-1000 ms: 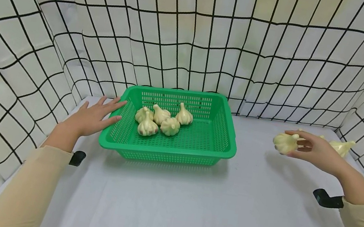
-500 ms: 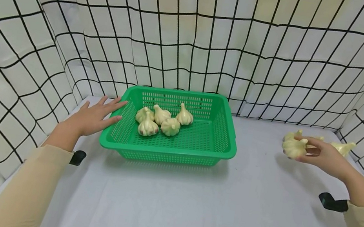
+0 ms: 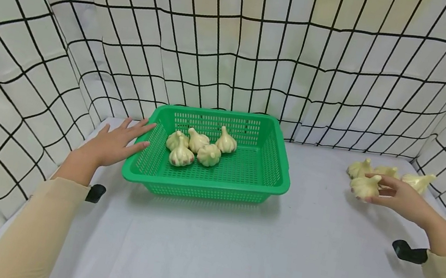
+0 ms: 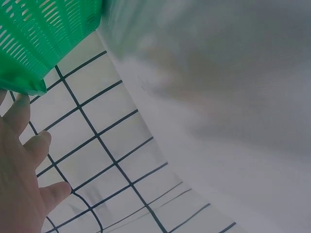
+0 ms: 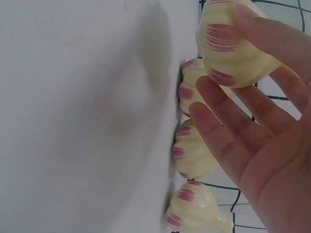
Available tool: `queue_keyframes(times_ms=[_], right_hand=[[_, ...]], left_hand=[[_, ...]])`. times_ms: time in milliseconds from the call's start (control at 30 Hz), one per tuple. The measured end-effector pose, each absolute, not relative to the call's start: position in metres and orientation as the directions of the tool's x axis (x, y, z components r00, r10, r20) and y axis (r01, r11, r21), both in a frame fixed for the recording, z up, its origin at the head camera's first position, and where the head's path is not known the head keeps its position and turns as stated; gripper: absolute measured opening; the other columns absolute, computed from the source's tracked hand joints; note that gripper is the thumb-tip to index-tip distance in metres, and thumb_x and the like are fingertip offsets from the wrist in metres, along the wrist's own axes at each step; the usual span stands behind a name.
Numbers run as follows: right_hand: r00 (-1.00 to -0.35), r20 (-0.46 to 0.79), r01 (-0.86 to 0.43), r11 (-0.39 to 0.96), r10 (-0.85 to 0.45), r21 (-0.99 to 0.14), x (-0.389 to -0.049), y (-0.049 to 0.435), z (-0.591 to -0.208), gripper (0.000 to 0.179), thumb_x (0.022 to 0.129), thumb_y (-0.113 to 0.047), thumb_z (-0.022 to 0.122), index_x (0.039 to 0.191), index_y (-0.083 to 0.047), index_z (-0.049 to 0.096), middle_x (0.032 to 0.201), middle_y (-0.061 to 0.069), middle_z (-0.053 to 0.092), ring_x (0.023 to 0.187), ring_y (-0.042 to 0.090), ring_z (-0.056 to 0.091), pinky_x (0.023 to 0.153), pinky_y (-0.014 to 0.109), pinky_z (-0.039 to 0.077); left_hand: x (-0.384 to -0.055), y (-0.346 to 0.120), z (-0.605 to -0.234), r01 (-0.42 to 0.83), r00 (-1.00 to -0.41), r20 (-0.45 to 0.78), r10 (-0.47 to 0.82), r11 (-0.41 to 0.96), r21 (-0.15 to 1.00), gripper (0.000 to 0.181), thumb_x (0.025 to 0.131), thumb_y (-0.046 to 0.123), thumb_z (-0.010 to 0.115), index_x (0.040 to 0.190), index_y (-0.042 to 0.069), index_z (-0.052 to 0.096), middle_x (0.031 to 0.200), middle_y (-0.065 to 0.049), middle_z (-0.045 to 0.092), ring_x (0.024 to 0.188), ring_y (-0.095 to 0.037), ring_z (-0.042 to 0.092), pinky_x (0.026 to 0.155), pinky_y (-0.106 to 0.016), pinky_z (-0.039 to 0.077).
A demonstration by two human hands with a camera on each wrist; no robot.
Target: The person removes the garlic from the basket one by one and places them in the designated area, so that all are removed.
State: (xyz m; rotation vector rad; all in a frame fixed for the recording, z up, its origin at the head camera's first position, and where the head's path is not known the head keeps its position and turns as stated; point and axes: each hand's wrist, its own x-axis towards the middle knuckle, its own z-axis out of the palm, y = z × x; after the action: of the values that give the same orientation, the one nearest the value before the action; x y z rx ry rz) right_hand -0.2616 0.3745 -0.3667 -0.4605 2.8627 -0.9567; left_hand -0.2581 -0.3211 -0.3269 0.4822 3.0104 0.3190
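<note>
At the right of the head view my right hand (image 3: 403, 199) pinches a garlic bulb (image 3: 365, 187) between thumb and fingers. The right wrist view shows that garlic bulb (image 5: 233, 46), cream with purple streaks, held off the table. Behind it three more bulbs stand in a row: a left one (image 3: 359, 167), a middle one (image 3: 386, 171) and a right one (image 3: 419, 181). My left hand (image 3: 113, 143) has its fingers spread, the tips at the left rim of a green plastic basket (image 3: 206, 186). Several garlic bulbs (image 3: 182, 156) lie in the basket's left half.
A white-covered table (image 3: 205, 248) lies under everything. Black grid netting (image 3: 258, 57) over white sheeting walls off the back and both sides. The row of bulbs sits close to the right back corner.
My right hand has moved to the right and slightly toward me with the garlic bulb, uncovering the bulbs behind. My left hand and the basket have stayed put.
</note>
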Motion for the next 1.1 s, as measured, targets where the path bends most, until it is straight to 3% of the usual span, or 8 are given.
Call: queue_keyframes(times_ms=[100,133,367,533,733,933,1100], right_hand=[[-0.953,0.011,-0.248,0.76,-0.303,-0.601,-0.262,0.378,-0.37,0.066,0.096,-0.025,0.075,0.149,0.004,0.047,0.148,0.03,0.046,0.124,0.053,0.055,0.084,0.014,0.045],[-0.954,0.011,-0.245,0.76,-0.299,-0.602,-0.262,0.379,-0.371,0.066,0.096,-0.024,0.075,0.148,0.004,0.047,0.147,0.029,0.048,0.123,0.052,0.056,0.08,0.009,0.042],[-0.961,-0.024,-0.206,0.766,-0.277,-0.609,-0.262,0.389,-0.376,0.069,0.098,-0.025,0.073,0.151,0.006,0.042,0.142,0.035,0.049,0.122,0.055,0.056,0.079,0.015,0.047],[-0.965,-0.053,-0.174,0.776,-0.258,-0.606,-0.263,0.394,-0.378,0.066,0.099,-0.029,0.071,0.148,0.007,0.043,0.142,0.038,0.047,0.124,0.058,0.053,0.085,0.032,0.051],[-0.964,-0.057,-0.175,0.777,-0.261,-0.604,-0.264,0.398,-0.38,0.068,0.1,-0.028,0.07,0.148,0.01,0.041,0.146,0.036,0.042,0.126,0.059,0.05,0.09,0.04,0.052],[-0.963,-0.073,-0.16,0.769,-0.26,-0.619,-0.264,0.399,-0.385,0.071,0.101,-0.029,0.068,0.15,0.012,0.038,0.146,0.039,0.04,0.128,0.06,0.046,0.098,0.069,0.044],[-0.962,-0.079,-0.159,0.772,-0.261,-0.616,-0.265,0.398,-0.386,0.071,0.101,-0.03,0.068,0.151,0.011,0.037,0.146,0.039,0.041,0.128,0.059,0.046,0.099,0.069,0.044]], left_hand=[[-0.258,-0.321,-0.327,0.298,-0.948,-0.043,0.315,0.929,0.219,0.07,0.108,0.055,0.037,0.166,0.02,0.019,0.172,-0.011,0.007,0.154,-0.047,-0.002,0.111,-0.077,-0.007],[-0.258,-0.321,-0.327,0.3,-0.948,-0.042,0.316,0.929,0.219,0.07,0.108,0.055,0.037,0.166,0.02,0.019,0.172,-0.011,0.007,0.154,-0.047,-0.002,0.111,-0.078,-0.007],[-0.259,-0.321,-0.327,0.299,-0.948,-0.04,0.314,0.93,0.215,0.071,0.108,0.057,0.036,0.166,0.02,0.019,0.172,-0.012,0.008,0.154,-0.047,-0.002,0.111,-0.078,-0.006],[-0.259,-0.322,-0.326,0.299,-0.949,-0.039,0.314,0.93,0.212,0.071,0.108,0.057,0.035,0.166,0.02,0.019,0.171,-0.013,0.008,0.154,-0.047,-0.002,0.111,-0.078,-0.005],[-0.259,-0.322,-0.326,0.299,-0.949,-0.039,0.314,0.929,0.22,0.07,0.109,0.055,0.037,0.166,0.019,0.019,0.171,-0.014,0.009,0.154,-0.047,-0.002,0.111,-0.078,-0.006],[-0.257,-0.322,-0.327,0.296,-0.949,-0.045,0.313,0.928,0.227,0.07,0.109,0.055,0.037,0.166,0.019,0.019,0.171,-0.013,0.008,0.154,-0.047,-0.003,0.111,-0.078,-0.007],[-0.257,-0.322,-0.328,0.299,-0.949,-0.034,0.315,0.926,0.232,0.07,0.108,0.055,0.038,0.166,0.019,0.02,0.172,-0.011,0.007,0.154,-0.046,-0.003,0.111,-0.077,-0.007]])
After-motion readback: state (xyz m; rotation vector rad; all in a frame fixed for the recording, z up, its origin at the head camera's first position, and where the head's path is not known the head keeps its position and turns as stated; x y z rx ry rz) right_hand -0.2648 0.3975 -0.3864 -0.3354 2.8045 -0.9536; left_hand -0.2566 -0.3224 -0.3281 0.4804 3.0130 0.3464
